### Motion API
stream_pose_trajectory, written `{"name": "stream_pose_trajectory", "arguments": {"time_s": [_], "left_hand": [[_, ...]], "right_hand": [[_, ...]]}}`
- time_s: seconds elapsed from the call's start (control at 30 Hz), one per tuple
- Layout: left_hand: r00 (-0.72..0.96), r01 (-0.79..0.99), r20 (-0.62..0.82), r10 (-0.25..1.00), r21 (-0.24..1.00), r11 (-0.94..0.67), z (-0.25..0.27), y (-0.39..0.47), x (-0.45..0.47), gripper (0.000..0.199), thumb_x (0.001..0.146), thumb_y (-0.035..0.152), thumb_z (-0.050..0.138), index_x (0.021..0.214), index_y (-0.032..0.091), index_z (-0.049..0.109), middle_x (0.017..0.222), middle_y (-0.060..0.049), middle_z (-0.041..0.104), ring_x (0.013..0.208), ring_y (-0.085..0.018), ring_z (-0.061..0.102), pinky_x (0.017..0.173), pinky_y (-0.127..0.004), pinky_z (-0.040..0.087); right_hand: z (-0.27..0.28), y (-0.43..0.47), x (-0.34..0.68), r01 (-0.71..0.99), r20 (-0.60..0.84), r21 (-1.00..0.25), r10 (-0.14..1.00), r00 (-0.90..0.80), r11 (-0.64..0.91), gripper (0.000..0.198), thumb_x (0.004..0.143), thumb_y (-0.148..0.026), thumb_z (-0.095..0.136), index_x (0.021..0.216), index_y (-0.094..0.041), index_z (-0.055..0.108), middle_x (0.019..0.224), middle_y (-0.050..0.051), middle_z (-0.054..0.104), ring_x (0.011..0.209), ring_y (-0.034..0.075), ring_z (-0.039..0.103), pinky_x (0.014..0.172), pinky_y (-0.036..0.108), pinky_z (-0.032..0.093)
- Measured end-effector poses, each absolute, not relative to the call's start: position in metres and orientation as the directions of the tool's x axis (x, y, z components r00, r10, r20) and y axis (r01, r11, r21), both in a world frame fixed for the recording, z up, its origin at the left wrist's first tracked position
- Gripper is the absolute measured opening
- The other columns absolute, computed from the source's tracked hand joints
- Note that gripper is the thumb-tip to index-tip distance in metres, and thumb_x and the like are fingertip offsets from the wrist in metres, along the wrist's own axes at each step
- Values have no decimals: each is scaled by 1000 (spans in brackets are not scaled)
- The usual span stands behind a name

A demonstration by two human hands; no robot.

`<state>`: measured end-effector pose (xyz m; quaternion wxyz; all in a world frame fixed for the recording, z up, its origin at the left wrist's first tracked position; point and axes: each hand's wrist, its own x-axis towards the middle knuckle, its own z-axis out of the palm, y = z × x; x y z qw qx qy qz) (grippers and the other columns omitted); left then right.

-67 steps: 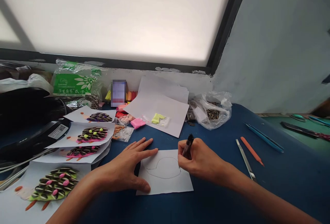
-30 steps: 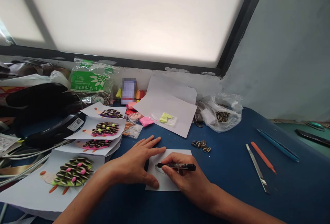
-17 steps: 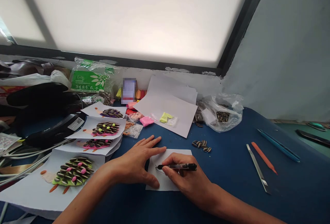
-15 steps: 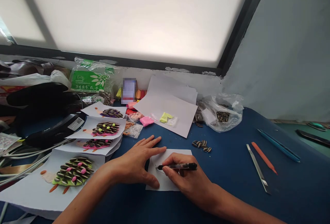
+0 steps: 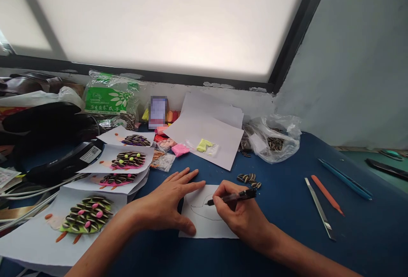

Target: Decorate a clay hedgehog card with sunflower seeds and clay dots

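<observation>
A white sheet of paper point(image 5: 199, 228) lies on the blue table in front of me, bearing a thin curved outline. My left hand point(image 5: 170, 202) rests with fingers spread over its left edge. In my right hand point(image 5: 240, 213) a black pen point(image 5: 231, 197) is pinched, its tip at or just above the paper inside the outline. The right part of the sheet is hidden under that hand. Just beyond the paper sits a small pile of striped sunflower seeds point(image 5: 250, 179).
At left lie several papers with seed-covered hedgehogs point(image 5: 87, 213), beside cables and a black headset point(image 5: 70, 158). Behind are blank sheets point(image 5: 219, 137), clay packets point(image 5: 180, 149) and a plastic bag of seeds point(image 5: 276, 141). A metal blade tool point(image 5: 320, 209), orange tool point(image 5: 327, 194) and blue tweezers point(image 5: 346, 179) lie right.
My right hand has moved right and slightly up with the pen, and more of the drawn outline shows. My left hand stays in place on the paper.
</observation>
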<state>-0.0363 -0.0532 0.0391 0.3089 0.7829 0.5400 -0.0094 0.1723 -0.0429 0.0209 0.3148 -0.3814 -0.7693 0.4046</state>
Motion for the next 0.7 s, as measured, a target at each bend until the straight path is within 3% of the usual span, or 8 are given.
{"name": "stream_pose_trajectory", "arguments": {"time_s": [0.43,0.57,0.63,0.7], "left_hand": [[384,834,-315,868,522,-179,36,-57,-37,96,62,51,78,145,35,33,159,-3,1,144,-36,-2,115,-56,12],[379,829,-301,875,531,-177,31,-57,-40,91,65,51,75,145,35,34,160,-3,4,145,-36,3,115,-55,15],[360,803,-231,904,569,-175,26,-54,-42,77,75,50,66,144,31,38,160,-4,12,145,-34,14,115,-50,21],[277,773,-64,959,608,-183,22,-50,-42,55,86,45,51,137,25,49,152,-8,36,138,-30,34,112,-44,30]], "right_hand": [[27,-32,179,345,193,-861,868,-457,373,22,88,-28,49,68,-18,51,61,-3,47,55,11,41,51,24,35],[24,-28,181,255,176,-919,893,-415,300,21,91,-36,48,87,-18,58,64,-3,49,51,10,43,47,23,38],[25,-25,183,229,182,-928,894,-410,294,23,92,-37,48,97,-18,59,67,-2,54,52,10,47,48,23,40],[26,-23,184,227,166,-931,887,-431,284,24,92,-37,49,97,-17,60,69,-1,57,54,11,50,50,23,42]]}}
